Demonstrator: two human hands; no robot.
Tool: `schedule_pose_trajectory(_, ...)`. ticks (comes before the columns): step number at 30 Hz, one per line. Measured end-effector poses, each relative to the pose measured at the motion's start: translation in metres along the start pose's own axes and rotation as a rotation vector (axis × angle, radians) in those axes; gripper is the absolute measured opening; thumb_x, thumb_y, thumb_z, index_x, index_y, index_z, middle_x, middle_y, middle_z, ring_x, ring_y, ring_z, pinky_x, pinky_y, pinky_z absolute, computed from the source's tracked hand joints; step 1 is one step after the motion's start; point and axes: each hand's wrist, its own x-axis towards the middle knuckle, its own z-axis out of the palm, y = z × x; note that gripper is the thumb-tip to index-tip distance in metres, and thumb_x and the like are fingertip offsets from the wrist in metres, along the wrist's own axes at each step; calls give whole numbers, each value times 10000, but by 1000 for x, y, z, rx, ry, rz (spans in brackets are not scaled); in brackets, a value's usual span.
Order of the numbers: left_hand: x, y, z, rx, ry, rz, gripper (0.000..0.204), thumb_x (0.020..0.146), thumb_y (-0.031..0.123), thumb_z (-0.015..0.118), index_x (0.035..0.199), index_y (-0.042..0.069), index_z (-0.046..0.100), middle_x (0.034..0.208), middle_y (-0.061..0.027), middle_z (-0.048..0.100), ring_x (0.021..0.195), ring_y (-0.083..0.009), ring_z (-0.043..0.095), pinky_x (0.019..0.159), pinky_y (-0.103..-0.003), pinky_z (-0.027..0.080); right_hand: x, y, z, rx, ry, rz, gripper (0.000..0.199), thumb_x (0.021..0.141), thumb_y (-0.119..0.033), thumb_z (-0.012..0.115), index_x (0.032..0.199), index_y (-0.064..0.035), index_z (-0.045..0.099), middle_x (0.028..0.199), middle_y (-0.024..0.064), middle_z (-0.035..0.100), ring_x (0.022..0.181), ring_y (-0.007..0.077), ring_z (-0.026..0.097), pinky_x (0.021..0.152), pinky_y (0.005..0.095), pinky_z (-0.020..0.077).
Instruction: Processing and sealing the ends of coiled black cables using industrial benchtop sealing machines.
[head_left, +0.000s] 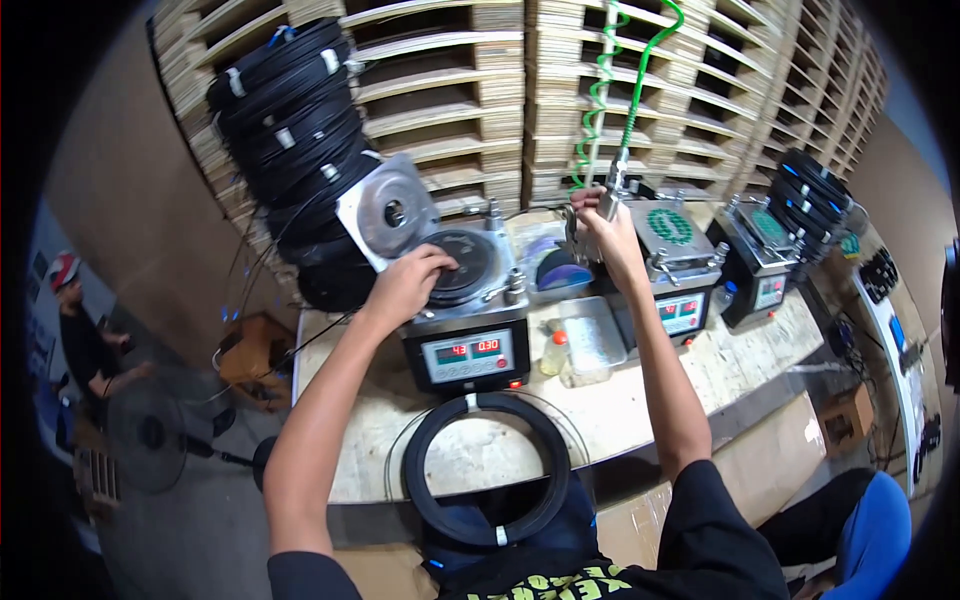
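The black disc point(480, 262) atop the left machine point(466, 338) is touched by the left hand point(405, 284), whose finger closure cannot be told, while an air gun point(608, 204) on a green hose point(639, 85) is clamped in the right hand's point(611, 232) fingers.

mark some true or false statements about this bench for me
1. The left hand is at the black disc of the left machine. True.
2. Neither hand holds anything. False: the right hand grips a metal tool on a green hose.
3. The left machine's lid is shut. False: it stands open.
4. A green pattern marks the top of the middle machine. True.
5. The bottle beside the metal tray has an orange cap. True.
6. The black coil lies on the left machine. False: it is in front of it.
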Motion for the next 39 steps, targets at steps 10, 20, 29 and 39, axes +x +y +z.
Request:
schedule_pose_trajectory(10,25,24,-1,272,-11,-120,144,859,83,621,986,92,688,1010,-58,677,941,-315,665,769,-452,529,180,61,-192,-746,187,-116,283,799,-225,745,951,10,706,704,51,659,644,118,594,615,312,501)
schedule_pose_trajectory(20,19,23,-2,222,-5,-164,219,840,-10,576,1012,75,683,1097,-77,691,1009,-329,659,853,-433,526,222,107,-239,-906,411,-73,552,715,-73,612,1261,-10,658,820,180,723,654,211,675,638,346,542)
schedule_pose_trajectory(29,20,2,2,168,5,-114,214,865,-25,534,995,68,676,1045,-138,689,971,-368,663,826,-416,526,149,58,-210,-586,154,-150,478,832,-55,555,1302,-69,640,728,104,695,612,123,635,576,304,525)
schedule_pose_trajectory(39,18,-13,18,195,752,-256,127,931,15,470,984,-30,576,959,-218,622,922,-401,604,836,-456,460,-70,64,-88,-584,-323,-106,292,851,3,576,1124,-12,678,904,58,664,706,110,574,669,271,501)
